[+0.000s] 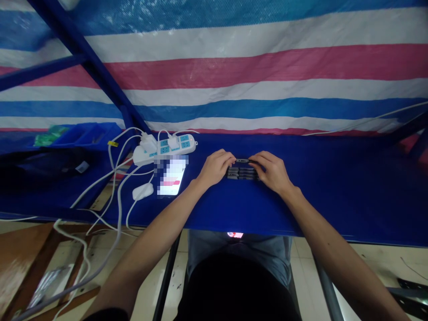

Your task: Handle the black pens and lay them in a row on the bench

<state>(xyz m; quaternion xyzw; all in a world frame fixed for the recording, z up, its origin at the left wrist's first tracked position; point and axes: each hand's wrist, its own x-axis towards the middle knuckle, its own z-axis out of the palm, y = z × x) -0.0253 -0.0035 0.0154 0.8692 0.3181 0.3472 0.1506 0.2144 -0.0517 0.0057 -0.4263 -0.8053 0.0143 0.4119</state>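
Both ends of a slim black pen (242, 160) are pinched in my fingers, so it lies sideways between my hands. My left hand (216, 167) grips its left end, and my right hand (272, 172) grips its right end. Just on my side of it, several similar black pens (242, 174) lie parallel in a tight row on the blue table (230, 205). My fingers cover the ends of the held pen and part of the row's right end.
Left of my hands lie a phone (172, 180) with a lit, partly blurred screen, a white power strip (165, 150) with plugs, and a white adapter (143, 191). White cables trail off the table's edge. Blue bins (90, 134) stand far left beside a blue frame post (100, 73).
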